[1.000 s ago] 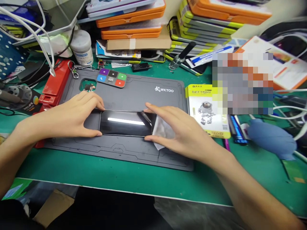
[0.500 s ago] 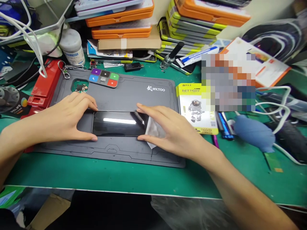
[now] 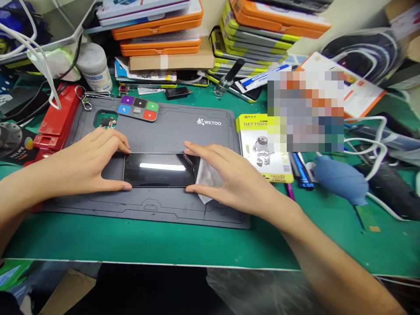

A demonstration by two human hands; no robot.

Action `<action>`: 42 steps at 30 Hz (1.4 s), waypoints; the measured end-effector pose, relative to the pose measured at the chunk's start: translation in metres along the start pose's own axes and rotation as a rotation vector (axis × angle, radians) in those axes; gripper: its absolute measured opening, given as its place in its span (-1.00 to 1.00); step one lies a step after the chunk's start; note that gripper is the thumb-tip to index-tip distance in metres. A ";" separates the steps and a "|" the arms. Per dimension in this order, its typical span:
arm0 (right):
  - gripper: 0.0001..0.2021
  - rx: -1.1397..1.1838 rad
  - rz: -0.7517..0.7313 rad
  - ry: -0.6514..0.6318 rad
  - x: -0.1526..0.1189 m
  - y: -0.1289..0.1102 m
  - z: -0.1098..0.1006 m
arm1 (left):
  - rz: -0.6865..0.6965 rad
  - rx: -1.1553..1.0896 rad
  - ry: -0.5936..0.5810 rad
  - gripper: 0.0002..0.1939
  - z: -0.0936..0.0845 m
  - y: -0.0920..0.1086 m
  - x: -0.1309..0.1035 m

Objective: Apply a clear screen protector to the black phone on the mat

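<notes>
A black smartphone (image 3: pixel 157 173) lies sideways, screen up, over the grey work mat (image 3: pixel 210 135), with a bright light strip reflected in its glass. My left hand (image 3: pixel 98 162) grips its left end, fingers on the far edge and thumb on the near edge. At the opposite end my right hand (image 3: pixel 226 173) holds the phone the same way, fingertips on the far edge and thumb on the near one. A crumpled whitish cloth or wipe (image 3: pixel 208 179) is partly hidden under my right palm. The phone's underside is out of sight.
A yellow battery box (image 3: pixel 262 162) and a blue air blower (image 3: pixel 341 179) lie to the right. Several orange cases (image 3: pixel 160 46) are stacked behind. A red tool (image 3: pixel 55 122) stands left, near a white paste jar (image 3: pixel 95 68). Screws fill the mat's recess (image 3: pixel 106 120).
The whole view has shifted slightly, so the bench items sit a little further left. Both hands keep the same hold on the phone.
</notes>
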State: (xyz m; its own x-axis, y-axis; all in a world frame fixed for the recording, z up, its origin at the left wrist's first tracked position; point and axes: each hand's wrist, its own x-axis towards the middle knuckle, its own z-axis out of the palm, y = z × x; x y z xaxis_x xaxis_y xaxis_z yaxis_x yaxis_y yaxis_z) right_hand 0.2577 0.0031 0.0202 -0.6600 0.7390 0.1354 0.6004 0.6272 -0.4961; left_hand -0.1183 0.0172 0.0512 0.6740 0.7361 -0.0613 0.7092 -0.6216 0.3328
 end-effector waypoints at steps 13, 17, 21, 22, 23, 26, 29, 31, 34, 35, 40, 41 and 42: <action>-0.19 -0.042 -0.045 0.060 -0.003 0.005 0.008 | -0.032 -0.009 -0.042 -0.34 -0.004 0.013 0.001; -0.18 -0.036 -0.032 0.055 -0.004 0.005 0.008 | -0.002 0.019 -0.029 -0.35 -0.002 0.011 0.001; -0.19 -0.022 -0.028 0.051 -0.004 0.005 0.007 | 0.032 0.071 -0.015 -0.36 0.000 0.010 0.003; -0.19 -0.020 -0.031 0.050 -0.004 0.005 0.007 | 0.040 0.080 -0.013 -0.37 0.000 0.010 0.003; -0.19 -0.019 -0.034 0.049 -0.004 0.004 0.007 | 0.044 0.085 -0.013 -0.38 0.000 0.010 0.004; -0.19 -0.018 -0.035 0.053 -0.004 0.004 0.007 | 0.038 0.082 -0.012 -0.40 -0.001 0.012 0.004; -0.21 -0.014 -0.033 0.057 -0.004 0.005 0.007 | 0.028 0.068 -0.011 -0.42 -0.001 0.013 0.004; -0.20 -0.009 -0.036 0.051 -0.004 0.005 0.007 | 0.028 0.071 -0.012 -0.41 -0.001 0.012 0.004; -0.18 -0.006 -0.041 0.036 -0.003 0.005 0.005 | 0.044 0.074 0.002 -0.37 0.001 0.008 0.003; -0.18 -0.007 -0.041 0.031 -0.002 0.005 0.005 | 0.050 0.071 0.009 -0.36 0.001 0.007 0.004; -0.19 -0.016 -0.038 0.024 0.000 0.003 0.003 | 0.034 0.038 0.017 -0.33 0.002 0.003 0.004; -0.19 -0.019 -0.036 0.024 0.000 0.003 0.002 | 0.030 0.030 0.019 -0.33 0.002 0.002 0.004; -0.19 -0.021 -0.034 0.023 0.000 0.003 0.002 | 0.030 0.025 0.021 -0.33 0.001 0.002 0.004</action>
State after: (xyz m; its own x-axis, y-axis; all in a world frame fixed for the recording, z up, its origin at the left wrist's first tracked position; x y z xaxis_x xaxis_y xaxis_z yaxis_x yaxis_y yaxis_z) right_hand 0.2583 0.0042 0.0171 -0.6700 0.7223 0.1715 0.5874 0.6570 -0.4726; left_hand -0.1136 0.0186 0.0504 0.6909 0.7222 -0.0313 0.6935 -0.6500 0.3107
